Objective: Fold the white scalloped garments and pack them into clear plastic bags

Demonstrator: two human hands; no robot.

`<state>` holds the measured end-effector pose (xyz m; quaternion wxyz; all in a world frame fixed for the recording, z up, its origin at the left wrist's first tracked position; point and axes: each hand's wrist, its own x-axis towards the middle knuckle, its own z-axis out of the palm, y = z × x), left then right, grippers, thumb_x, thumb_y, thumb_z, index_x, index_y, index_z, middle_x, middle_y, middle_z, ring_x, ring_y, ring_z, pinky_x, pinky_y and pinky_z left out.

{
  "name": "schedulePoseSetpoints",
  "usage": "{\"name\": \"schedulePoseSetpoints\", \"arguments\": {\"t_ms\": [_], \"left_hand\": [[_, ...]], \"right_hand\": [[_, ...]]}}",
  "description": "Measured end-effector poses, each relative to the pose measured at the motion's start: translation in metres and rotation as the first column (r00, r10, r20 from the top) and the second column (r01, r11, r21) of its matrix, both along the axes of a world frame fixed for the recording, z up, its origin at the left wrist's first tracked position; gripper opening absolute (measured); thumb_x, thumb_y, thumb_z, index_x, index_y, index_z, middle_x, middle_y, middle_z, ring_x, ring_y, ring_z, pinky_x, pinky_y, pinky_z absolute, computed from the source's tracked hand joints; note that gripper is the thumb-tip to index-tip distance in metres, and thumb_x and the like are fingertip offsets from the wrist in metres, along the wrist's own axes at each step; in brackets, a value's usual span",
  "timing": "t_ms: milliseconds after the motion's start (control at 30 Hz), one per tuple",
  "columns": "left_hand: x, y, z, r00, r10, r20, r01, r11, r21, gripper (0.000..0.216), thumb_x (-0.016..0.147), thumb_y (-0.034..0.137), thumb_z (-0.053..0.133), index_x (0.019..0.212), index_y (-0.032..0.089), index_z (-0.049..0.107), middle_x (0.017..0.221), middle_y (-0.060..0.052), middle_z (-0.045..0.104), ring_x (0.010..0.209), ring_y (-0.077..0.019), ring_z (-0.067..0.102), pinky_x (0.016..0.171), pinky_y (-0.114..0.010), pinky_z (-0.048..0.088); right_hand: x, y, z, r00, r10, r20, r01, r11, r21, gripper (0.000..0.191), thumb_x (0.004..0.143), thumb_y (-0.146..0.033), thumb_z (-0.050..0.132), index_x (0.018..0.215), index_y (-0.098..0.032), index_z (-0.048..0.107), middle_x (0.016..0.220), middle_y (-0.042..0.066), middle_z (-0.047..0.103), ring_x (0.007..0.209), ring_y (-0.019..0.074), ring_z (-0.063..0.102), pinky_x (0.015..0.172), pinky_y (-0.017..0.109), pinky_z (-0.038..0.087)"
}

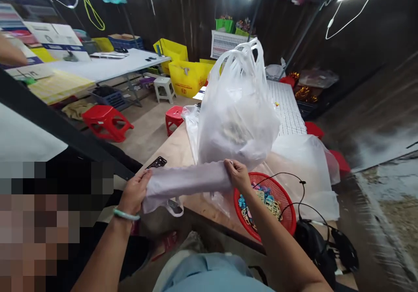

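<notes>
A pale lilac-grey piece of cloth point(189, 179) is stretched sideways between my two hands, in front of my body and above the table's near edge. My left hand point(133, 192), with a light green bangle on its wrist, grips the left end. At the right end, the fingers of my right hand point(237, 176) are pinched on the cloth's upper corner. A white loop point(176, 208) hangs below the left part of the cloth. Just behind stands a full, translucent white plastic bag point(238, 109), handles up. Beneath my right forearm sits a red basket point(289, 205) of small coloured pieces.
A black phone-like object point(157, 162) lies on the wooden table point(173, 146). Clear plastic sheets point(300, 170) cover its right side, near a black bag point(315, 242) with cables. Another person is close at left, beside a dark post point(65, 117). Red stools point(106, 122) stand beyond.
</notes>
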<state>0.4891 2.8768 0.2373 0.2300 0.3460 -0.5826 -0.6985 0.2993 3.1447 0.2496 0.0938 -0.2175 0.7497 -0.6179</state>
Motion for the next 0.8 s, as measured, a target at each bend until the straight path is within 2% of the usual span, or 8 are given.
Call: {"name": "schedulePoseSetpoints", "arguments": {"t_ms": [133,267,400,533,600,667,733,800], "left_hand": [[-0.034,-0.013,0.014,0.996,-0.089,-0.005,0.089,0.996,0.009,0.06,0.051,0.06,0.081,0.089,0.015,0.068,0.073,-0.002,0.067,0.063,-0.0142,0.058,0.051,-0.02,0.043],[-0.038,-0.018,0.004,0.981,-0.184,0.054,0.177,0.977,0.122,0.059,0.052,0.058,0.082,0.093,0.017,0.068,0.071,-0.001,0.067,0.059,-0.0143,0.058,0.05,-0.021,0.044],[-0.029,-0.019,-0.031,0.945,-0.297,0.137,0.265,0.94,0.213,0.056,0.055,0.057,0.081,0.09,0.015,0.068,0.073,-0.004,0.068,0.061,-0.0159,0.06,0.053,-0.023,0.046],[-0.035,-0.018,-0.08,0.904,-0.358,0.232,0.314,0.927,0.205,0.055,0.057,0.06,0.076,0.083,0.014,0.065,0.072,-0.005,0.067,0.067,-0.0183,0.061,0.063,-0.027,0.049],[-0.045,-0.021,-0.104,0.881,-0.326,0.342,0.32,0.944,0.078,0.045,0.061,0.055,0.073,0.077,0.014,0.065,0.068,-0.005,0.064,0.068,-0.0192,0.059,0.064,-0.028,0.047],[-0.059,-0.025,-0.121,0.864,-0.251,0.436,0.302,0.952,-0.049,0.031,0.066,0.044,0.071,0.073,0.015,0.064,0.066,-0.004,0.061,0.073,-0.0201,0.058,0.069,-0.029,0.046],[-0.075,-0.031,-0.127,0.88,-0.098,0.464,0.203,0.962,-0.182,0.019,0.074,0.034,0.065,0.078,0.015,0.064,0.073,-0.004,0.061,0.084,-0.0211,0.057,0.079,-0.03,0.044],[-0.09,-0.035,-0.123,0.903,0.137,0.407,0.004,0.945,-0.327,0.019,0.088,0.029,0.052,0.095,0.015,0.063,0.093,-0.007,0.063,0.101,-0.0205,0.055,0.09,-0.031,0.041]], "right_hand": [[-0.014,-0.005,0.006,0.987,-0.155,-0.043,0.154,0.988,-0.022,0.043,0.08,-0.056,0.058,0.072,-0.015,0.063,0.067,0.001,0.053,0.066,0.013,0.044,0.063,0.023,0.036],[-0.007,-0.005,-0.004,0.978,-0.206,-0.008,0.206,0.978,0.031,0.044,0.08,-0.057,0.057,0.076,-0.014,0.066,0.069,0.002,0.055,0.066,0.0134,0.044,0.062,0.024,0.036],[0.004,0.004,-0.03,0.981,-0.178,0.08,0.163,0.973,0.16,0.044,0.08,-0.057,0.057,0.074,-0.014,0.065,0.067,0.002,0.054,0.065,0.0132,0.043,0.058,0.023,0.034],[-0.002,0.008,-0.086,0.959,-0.173,0.226,0.112,0.96,0.257,0.049,0.077,-0.061,0.057,0.068,-0.014,0.06,0.062,0.0,0.047,0.06,0.0113,0.037,0.053,0.023,0.029],[-0.006,0.005,-0.113,0.939,-0.199,0.282,0.116,0.951,0.286,0.052,0.074,-0.064,0.058,0.063,-0.014,0.056,0.059,-0.001,0.043,0.058,0.0105,0.034,0.052,0.023,0.027],[-0.005,-0.003,-0.126,0.919,-0.216,0.329,0.121,0.951,0.285,0.052,0.074,-0.064,0.058,0.062,-0.014,0.055,0.058,-0.001,0.042,0.057,0.0104,0.033,0.051,0.023,0.027],[0.002,-0.016,-0.117,0.907,-0.212,0.363,0.129,0.962,0.241,0.048,0.077,-0.061,0.058,0.067,-0.014,0.058,0.06,0.0,0.047,0.058,0.011,0.037,0.052,0.023,0.03],[0.014,-0.037,-0.093,0.917,-0.177,0.357,0.122,0.978,0.17,0.043,0.083,-0.055,0.056,0.076,-0.014,0.064,0.068,0.002,0.055,0.062,0.0128,0.045,0.056,0.023,0.035]]}}
